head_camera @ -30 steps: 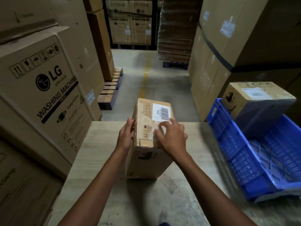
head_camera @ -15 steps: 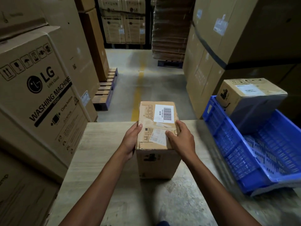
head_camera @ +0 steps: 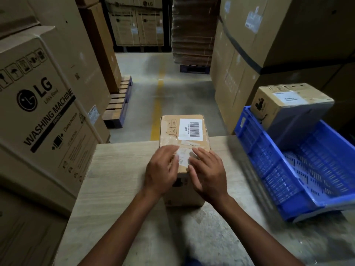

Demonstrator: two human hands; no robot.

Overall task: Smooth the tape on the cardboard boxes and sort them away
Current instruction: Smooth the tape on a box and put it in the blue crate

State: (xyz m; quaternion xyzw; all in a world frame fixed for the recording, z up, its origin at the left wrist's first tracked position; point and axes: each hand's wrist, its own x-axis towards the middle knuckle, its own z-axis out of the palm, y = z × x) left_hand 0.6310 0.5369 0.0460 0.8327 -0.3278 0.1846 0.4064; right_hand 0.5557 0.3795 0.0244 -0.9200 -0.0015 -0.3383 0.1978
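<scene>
Two hands lie flat on top of the cardboard box [head_camera: 184, 131], which stands on the wooden table [head_camera: 115, 189] near its far edge. The left hand [head_camera: 161, 169] and the right hand [head_camera: 207, 173] both have straight, released fingers pressing on the clear tape [head_camera: 169, 140], gripping nothing. A white barcode label [head_camera: 191, 129] sits on the box's far half. At the table's right side rests a blue crate [head_camera: 288, 179], with a second cardboard box [head_camera: 288, 104] at its far end.
</scene>
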